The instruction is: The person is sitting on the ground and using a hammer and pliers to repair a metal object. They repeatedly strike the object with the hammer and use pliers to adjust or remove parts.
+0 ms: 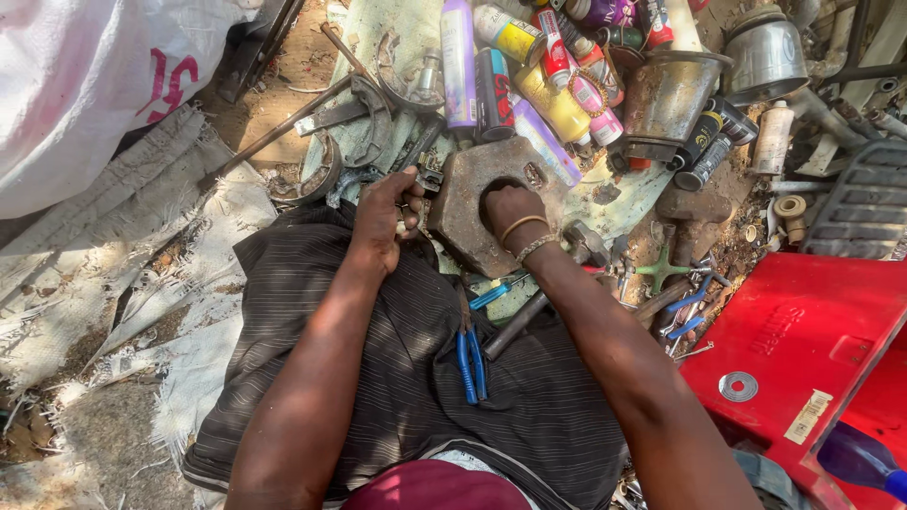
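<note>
Down low, right hand (510,210) reaches into the metal block (472,203)'s hollow, grip hidden; left hand (385,219) pinches a small part (427,179).

Prob. outdoor repair w'shop: pliers (470,364), spray cans (491,90)

Surroundings of a ground-level metalwork spot, seen from above.

A cluster of spray cans (529,66) in purple, yellow, red and black lies at the top, beside a dented metal funnel-shaped vessel (673,94) and a grey metal pot (765,57). Blue-handled pliers (470,359) rest on a dark striped cloth (397,378). A red plastic panel (803,340) at lower right carries a flat metal washer (738,385). A white sack (85,85) fills the upper left; curved rusty metal parts (364,118) and a long rod (274,132) lie on the dirt ground (274,94).
</note>
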